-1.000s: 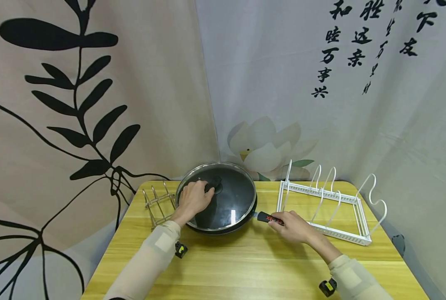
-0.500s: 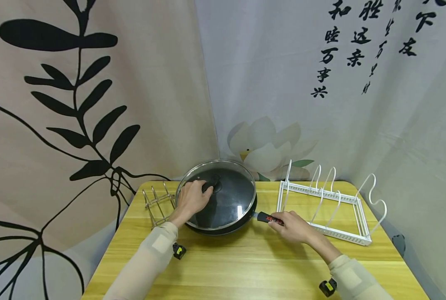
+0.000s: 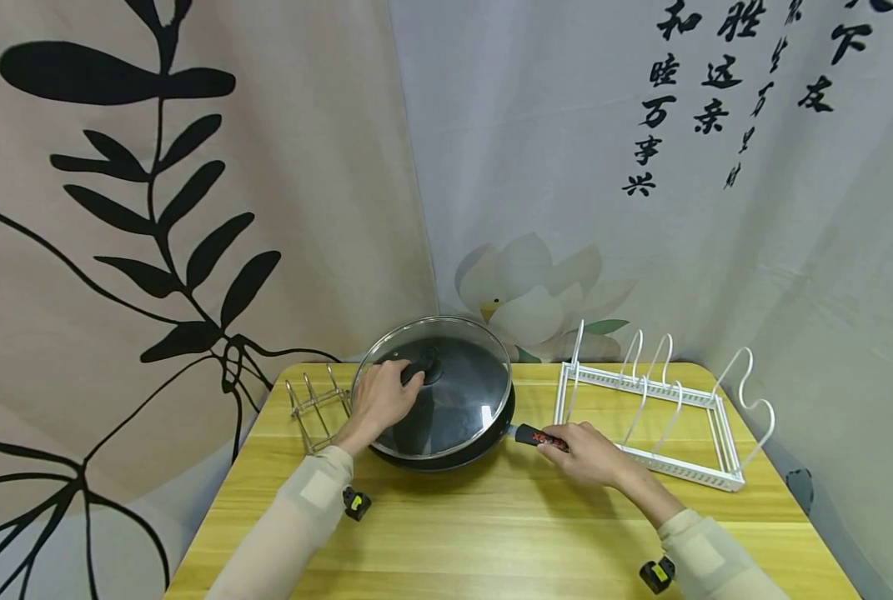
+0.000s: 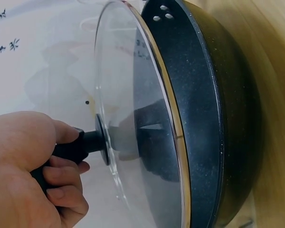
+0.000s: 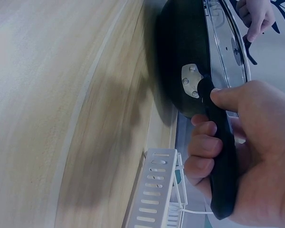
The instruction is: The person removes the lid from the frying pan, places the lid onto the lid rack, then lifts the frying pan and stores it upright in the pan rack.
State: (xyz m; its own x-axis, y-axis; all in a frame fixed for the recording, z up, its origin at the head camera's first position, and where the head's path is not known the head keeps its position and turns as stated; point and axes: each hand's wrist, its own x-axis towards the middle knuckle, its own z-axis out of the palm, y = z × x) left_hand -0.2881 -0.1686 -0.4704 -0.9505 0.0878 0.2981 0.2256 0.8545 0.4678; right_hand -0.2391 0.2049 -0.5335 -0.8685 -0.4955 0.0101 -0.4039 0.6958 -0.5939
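My left hand (image 3: 382,396) grips the black knob (image 4: 88,143) of a round glass lid (image 3: 464,392) with a metal rim. Below the lid is a dark frying pan (image 4: 199,104), and in the left wrist view a gap shows between lid rim and pan rim. The lid sits slightly toward the back, so the pan's front edge is uncovered. Around the pan's black handle (image 5: 223,161) curl the fingers of my right hand (image 3: 584,457), at the pan's right side. The pan's inside looks bare through the glass.
A white rack (image 3: 679,473) with upright wire dividers stands on the right of the wooden table (image 3: 491,542), just behind my right hand. Left of the pan is a small metal wire rack (image 3: 314,408), partly hidden by it. A printed curtain (image 3: 326,208) hangs behind the table.
My left hand has lifted the lid a little, up and slightly toward the left, uncovering more of the pan's front edge. The right hand and the pan stay where they were.
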